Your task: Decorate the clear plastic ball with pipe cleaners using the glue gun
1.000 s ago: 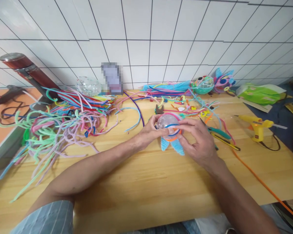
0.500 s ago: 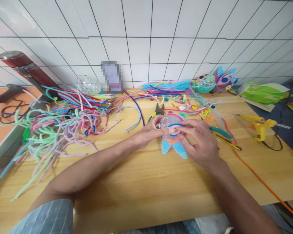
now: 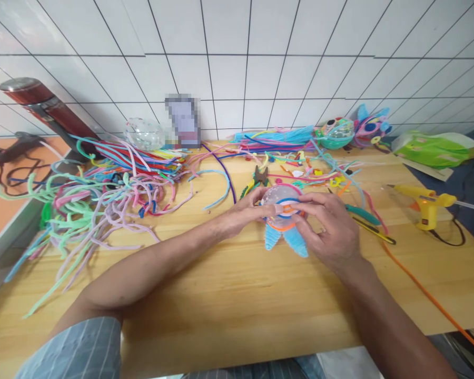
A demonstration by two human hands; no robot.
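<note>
A clear plastic ball (image 3: 275, 195) is held over the wooden table between my two hands. Pink and orange pipe cleaner runs round it, and two light-blue fuzzy fins (image 3: 295, 242) stick out on the near side. On the ball's face lies a blue pipe-cleaner ring (image 3: 283, 200) with white and orange inside. My left hand (image 3: 245, 215) grips the ball from the left, thumb across the front at the ring. From the right, my right hand (image 3: 332, 229) is closed on the ball, its fingertips at the ring's edge. The hands partly hide the ball.
Green-and-yellow pliers (image 3: 256, 180) lie just behind the ball. To the right are a yellow cutter knife (image 3: 375, 231) and a yellow glue gun (image 3: 426, 204). Pipe cleaners (image 3: 98, 210) heap up at left, near a red thermos (image 3: 49, 108). Finished-looking balls (image 3: 335, 134) stand by the tiled wall.
The view has shifted slightly, so everything sits a little further right. My left thumb has slid a bit, and more of the white and orange inside the blue ring shows.
</note>
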